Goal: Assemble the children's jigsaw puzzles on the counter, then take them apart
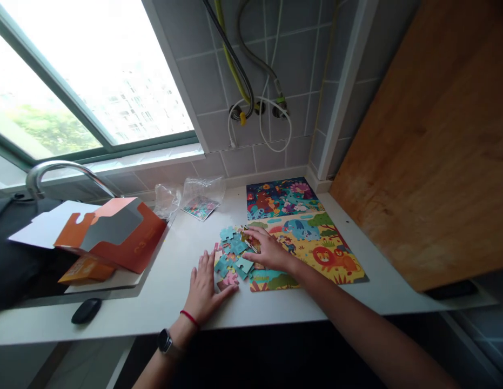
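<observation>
We see our left hand (205,286) lying spread flat on the white counter (170,286) at seven o'clock of the loose puzzle pieces (233,254), steadying them, while our right hand (267,249) pinches one piece at the half-built puzzle (316,243) edge; careful turning seems wise.

A home kitchen, seen at a white counter under a window.

A curved metal faucet (59,172) is seen over a dark sink (16,259) set into the white countertop (174,292). The wall is covered in grey tiles (202,81), and hoses and cables (251,81) are run down it to fittings just above the counter. A wooden cabinet side (433,146) is fixed at the right. High-rise housing is seen through the window (85,75). A domestic setting is suggested by a children's jigsaw puzzle (303,237) laid on the counter.
</observation>
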`<state>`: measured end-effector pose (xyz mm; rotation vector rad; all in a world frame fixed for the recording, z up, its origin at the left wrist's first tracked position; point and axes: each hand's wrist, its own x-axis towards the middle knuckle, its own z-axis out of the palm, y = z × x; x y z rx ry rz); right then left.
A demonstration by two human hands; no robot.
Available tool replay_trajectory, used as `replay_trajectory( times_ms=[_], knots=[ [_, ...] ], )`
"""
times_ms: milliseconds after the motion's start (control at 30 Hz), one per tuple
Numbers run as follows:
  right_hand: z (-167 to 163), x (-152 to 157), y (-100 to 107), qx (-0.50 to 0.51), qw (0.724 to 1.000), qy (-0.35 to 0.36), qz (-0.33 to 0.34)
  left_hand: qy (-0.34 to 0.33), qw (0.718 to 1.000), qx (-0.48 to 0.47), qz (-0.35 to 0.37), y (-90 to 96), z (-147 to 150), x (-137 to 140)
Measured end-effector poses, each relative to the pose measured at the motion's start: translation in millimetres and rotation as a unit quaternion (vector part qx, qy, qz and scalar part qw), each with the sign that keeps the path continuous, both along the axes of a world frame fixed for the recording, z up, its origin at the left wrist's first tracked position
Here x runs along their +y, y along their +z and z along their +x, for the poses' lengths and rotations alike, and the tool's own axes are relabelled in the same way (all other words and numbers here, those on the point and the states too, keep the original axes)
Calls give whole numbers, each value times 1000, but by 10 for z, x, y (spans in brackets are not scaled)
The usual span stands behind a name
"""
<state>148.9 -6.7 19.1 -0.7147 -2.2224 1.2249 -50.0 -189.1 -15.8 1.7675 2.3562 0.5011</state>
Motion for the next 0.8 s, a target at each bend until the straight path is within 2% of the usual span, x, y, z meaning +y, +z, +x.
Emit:
replay_trajectory(
  times_ms=[133, 200, 267, 367, 467, 533, 600, 667, 733, 800],
  knots=[
    [-107, -8, 91, 68, 997, -12, 22, -25, 999, -26, 24, 119, 2, 241],
    [-44, 61, 135, 106, 991, -63, 44, -42, 996, -48, 62, 152, -33, 324],
    [100, 147, 170, 98, 985, -131, 57, -54, 990, -84, 97, 177, -86, 380],
    [362, 206, 204, -28, 984, -169, 39, -57, 980, -147, 124, 231, -149, 427],
    [495, 113, 232, -176, 977, -121, 17, -36, 962, -223, 156, 305, -142, 473],
    [464, -1, 249, -242, 964, -106, 16, 7, 926, -333, 176, 343, -106, 536],
    [360, -104, 258, -271, 955, -119, 19, 70, 859, -470, 194, 364, -69, 631],
    [231, -165, 251, -283, 950, -128, 23, 131, 792, -562, 199, 372, -52, 742],
    [119, -179, 226, -288, 948, -134, 34, 155, 767, -594, 187, 377, -66, 840],
    [44, -158, 186, -280, 949, -137, 43, 140, 771, -600, 161, 382, -103, 902]
  ],
)
